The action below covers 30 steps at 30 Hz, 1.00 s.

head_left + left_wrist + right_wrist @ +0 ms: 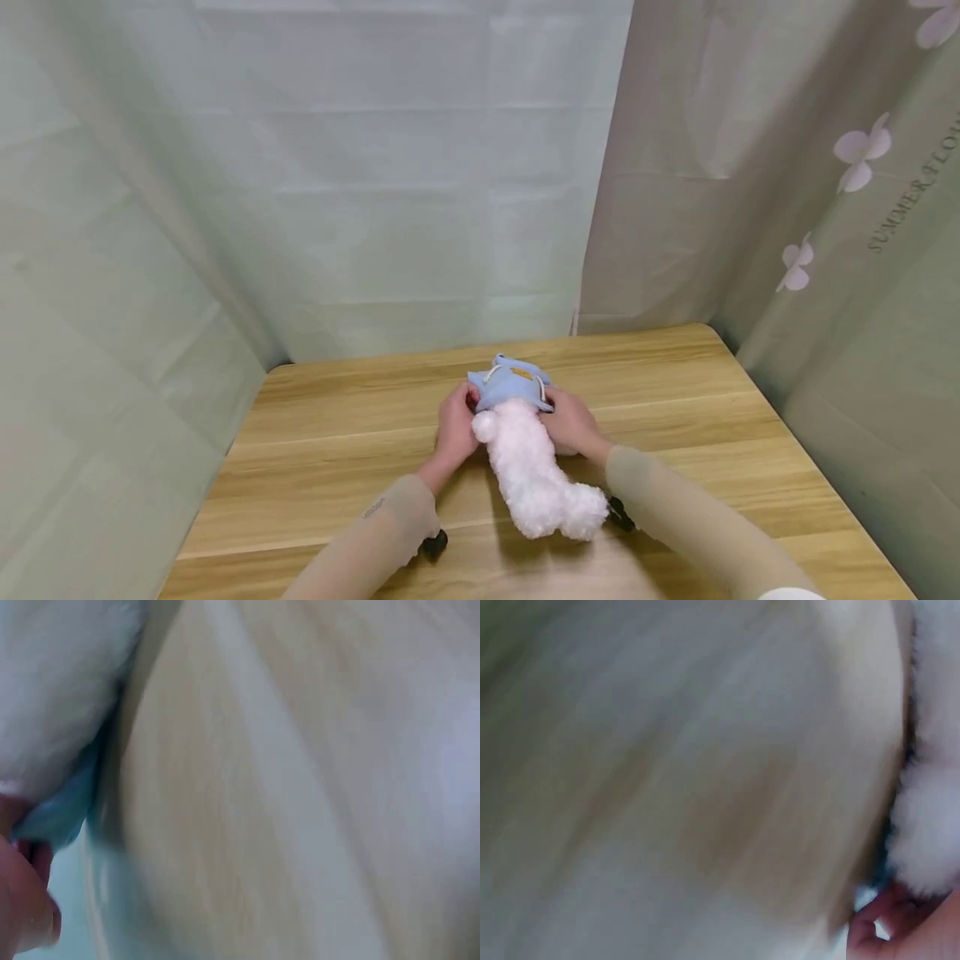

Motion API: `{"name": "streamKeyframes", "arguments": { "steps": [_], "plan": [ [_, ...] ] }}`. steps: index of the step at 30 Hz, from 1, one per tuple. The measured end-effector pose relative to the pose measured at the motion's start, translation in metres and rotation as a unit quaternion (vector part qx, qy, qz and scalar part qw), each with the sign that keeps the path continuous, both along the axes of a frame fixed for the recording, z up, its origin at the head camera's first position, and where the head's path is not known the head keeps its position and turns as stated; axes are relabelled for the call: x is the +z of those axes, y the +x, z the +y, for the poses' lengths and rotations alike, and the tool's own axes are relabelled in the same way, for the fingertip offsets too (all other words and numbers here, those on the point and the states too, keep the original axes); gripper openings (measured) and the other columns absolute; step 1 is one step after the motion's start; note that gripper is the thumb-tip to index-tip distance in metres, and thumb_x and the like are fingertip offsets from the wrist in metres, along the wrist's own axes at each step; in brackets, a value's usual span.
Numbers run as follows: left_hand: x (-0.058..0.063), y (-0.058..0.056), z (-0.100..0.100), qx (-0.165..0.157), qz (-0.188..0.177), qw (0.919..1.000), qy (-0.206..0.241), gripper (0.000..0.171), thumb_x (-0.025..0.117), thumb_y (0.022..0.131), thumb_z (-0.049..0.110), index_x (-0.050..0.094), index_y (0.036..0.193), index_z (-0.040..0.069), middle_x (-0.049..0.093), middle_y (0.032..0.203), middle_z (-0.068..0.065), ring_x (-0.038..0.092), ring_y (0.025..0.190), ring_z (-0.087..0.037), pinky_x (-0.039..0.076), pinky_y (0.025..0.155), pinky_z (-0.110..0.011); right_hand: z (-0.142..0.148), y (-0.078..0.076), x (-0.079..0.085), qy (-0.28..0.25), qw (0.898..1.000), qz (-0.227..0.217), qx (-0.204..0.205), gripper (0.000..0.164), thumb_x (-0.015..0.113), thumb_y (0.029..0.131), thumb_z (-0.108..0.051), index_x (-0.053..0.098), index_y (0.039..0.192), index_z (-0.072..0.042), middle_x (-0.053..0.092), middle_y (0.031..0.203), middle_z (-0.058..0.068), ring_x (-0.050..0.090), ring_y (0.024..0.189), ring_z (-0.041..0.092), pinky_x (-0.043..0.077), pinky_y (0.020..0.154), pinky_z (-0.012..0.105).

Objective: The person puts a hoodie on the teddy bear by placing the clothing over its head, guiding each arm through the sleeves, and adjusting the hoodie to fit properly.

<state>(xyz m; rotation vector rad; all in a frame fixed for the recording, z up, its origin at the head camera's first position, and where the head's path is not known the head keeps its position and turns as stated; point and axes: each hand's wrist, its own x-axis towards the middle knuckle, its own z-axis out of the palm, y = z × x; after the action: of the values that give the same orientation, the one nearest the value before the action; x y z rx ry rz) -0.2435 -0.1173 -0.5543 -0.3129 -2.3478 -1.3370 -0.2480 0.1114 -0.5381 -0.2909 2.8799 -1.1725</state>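
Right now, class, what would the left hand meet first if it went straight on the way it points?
Most likely the blue garment, whose edge the left hand pinches; exact depth is hard to judge.

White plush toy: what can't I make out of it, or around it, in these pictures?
Upper end of the plush toy: head view, covered by the blue garment.
Any lettering on the orange label: head view, too small to read.
Fingertips of the right hand: head view, hidden by toy and garment.
Most of the left hand: left wrist view, cut off by the left edge.
Grain of the tabletop: right wrist view, blurred.
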Motion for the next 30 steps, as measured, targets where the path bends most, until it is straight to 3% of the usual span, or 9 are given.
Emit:
{"name": "streamKeyframes", "arguments": {
  "steps": [3, 5, 10, 15, 18, 21, 24, 30],
  "plan": [
    [0.006, 0.000, -0.016, -0.041, -0.063, 0.9968, 0.025, 0.028, 0.064, 0.077, -0.017, 0.069, 0.097, 0.002, 0.069, 0.087, -0.005, 0.065, 0.083, -0.021, 0.053, 0.077, -0.031, 0.007, 0.002, 0.004, -0.002, 1.000, -0.007, 0.025, 0.014, 0.075, 0.096, -0.017, 0.064, 0.104, -0.015, 0.066, 0.091, 0.004, 0.059, 0.080, 0.021, 0.047, 0.072, 0.039],
    [0.013, 0.002, -0.027, -0.069, -0.108, 0.9915, 0.023, 0.031, 0.069, 0.079, -0.012, 0.075, 0.106, 0.002, 0.075, 0.096, -0.008, 0.069, 0.091, -0.023, 0.055, 0.082, -0.034, 0.011, 0.004, 0.009, 0.004, 1.000, 0.000, 0.029, 0.015, 0.076, 0.097, -0.022, 0.064, 0.106, -0.018, 0.063, 0.089, -0.001, 0.057, 0.077, 0.018, 0.046, 0.071, 0.037],
    [0.035, 0.003, -0.044, -0.108, -0.177, 0.9783, 0.000, 0.029, 0.080, 0.093, 0.013, 0.075, 0.121, 0.007, 0.075, 0.113, -0.005, 0.065, 0.100, -0.023, 0.053, 0.086, -0.039, 0.013, 0.008, 0.021, 0.031, 0.997, 0.073, 0.015, 0.022, 0.081, 0.097, -0.029, 0.073, 0.115, -0.022, 0.066, 0.097, -0.005, 0.060, 0.082, 0.013, 0.050, 0.070, 0.036],
    [0.055, 0.006, -0.042, -0.120, -0.221, 0.9666, -0.051, 0.047, 0.089, 0.089, 0.038, 0.074, 0.127, 0.016, 0.072, 0.119, 0.002, 0.062, 0.106, -0.022, 0.053, 0.088, -0.043, 0.006, 0.010, 0.025, 0.021, 0.993, 0.104, 0.047, 0.023, 0.077, 0.101, -0.022, 0.076, 0.124, -0.016, 0.073, 0.105, -0.002, 0.067, 0.091, 0.015, 0.056, 0.079, 0.036],
    [0.056, 0.008, -0.034, -0.119, -0.214, 0.9640, -0.103, 0.059, 0.092, 0.085, 0.039, 0.071, 0.134, 0.013, 0.071, 0.123, 0.001, 0.062, 0.109, -0.023, 0.051, 0.094, -0.045, 0.000, 0.011, 0.026, 0.007, 0.994, 0.092, 0.061, 0.026, 0.073, 0.104, -0.023, 0.073, 0.128, -0.013, 0.075, 0.112, 0.000, 0.069, 0.099, 0.016, 0.057, 0.086, 0.037],
    [0.051, 0.010, -0.026, -0.102, -0.188, 0.9696, -0.119, 0.060, 0.093, 0.084, 0.031, 0.069, 0.133, 0.007, 0.071, 0.121, -0.004, 0.064, 0.107, -0.025, 0.051, 0.095, -0.047, -0.006, 0.013, 0.027, 0.003, 0.995, 0.076, 0.060, 0.030, 0.076, 0.102, -0.033, 0.071, 0.124, -0.013, 0.071, 0.105, -0.003, 0.063, 0.096, 0.017, 0.054, 0.085, 0.038],
    [0.042, 0.011, -0.019, -0.075, -0.161, 0.9786, -0.105, 0.047, 0.091, 0.084, 0.020, 0.071, 0.123, 0.004, 0.072, 0.110, -0.004, 0.065, 0.103, -0.025, 0.051, 0.095, -0.047, -0.012, 0.014, 0.027, 0.000, 0.996, 0.068, 0.055, 0.034, 0.082, 0.096, -0.039, 0.068, 0.115, -0.015, 0.065, 0.094, -0.006, 0.059, 0.088, 0.014, 0.051, 0.080, 0.035],
    [0.025, 0.016, -0.019, -0.036, -0.132, 0.9880, -0.072, 0.026, 0.087, 0.083, 0.011, 0.074, 0.105, 0.005, 0.069, 0.096, -0.002, 0.064, 0.095, -0.021, 0.052, 0.091, -0.044, -0.022, 0.012, 0.029, 0.003, 0.991, 0.107, 0.081, 0.028, 0.087, 0.092, -0.029, 0.063, 0.100, -0.017, 0.063, 0.083, -0.012, 0.058, 0.075, 0.006, 0.050, 0.071, 0.031]
  ]
}}
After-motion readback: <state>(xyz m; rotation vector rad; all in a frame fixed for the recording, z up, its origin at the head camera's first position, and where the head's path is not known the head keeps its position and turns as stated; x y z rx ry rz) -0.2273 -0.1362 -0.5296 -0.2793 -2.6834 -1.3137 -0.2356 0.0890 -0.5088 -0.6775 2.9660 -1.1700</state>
